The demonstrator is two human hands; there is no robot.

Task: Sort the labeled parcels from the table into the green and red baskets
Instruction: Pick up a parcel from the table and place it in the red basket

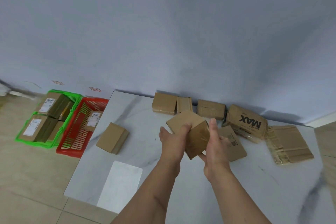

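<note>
A small plain brown cardboard parcel [189, 132] is held tilted above the middle of the white marbled counter [138, 114], one corner pointing down. The left hand [172, 139] grips its left face, fingers curled over the top edge. The right hand [216, 143] holds its right side, fingers wrapped under the lower edge and thumb raised beside the taped face.

At 3 o'clock from the held parcel, just behind the right hand, a flat brown box with a printed code [233, 142] lies on the counter. At 2 o'clock sits a crumpled brown package printed "MAX" [245, 122], and farther at 3 o'clock a flattened, taped brown carton [289, 143]. At 12 o'clock three brown boxes [164, 103] line the counter's far edge against the pale wall [163, 32]. At 9 o'clock a lone brown box [112, 138] stands apart. At 7 o'clock lies a white rounded sheet [120, 185].

Far at 9 o'clock, on the tiled floor [27, 178], a red plastic basket [76, 142] holding a labeled parcel touches a green plastic basket [27, 141] filled with several labeled parcels.
</note>
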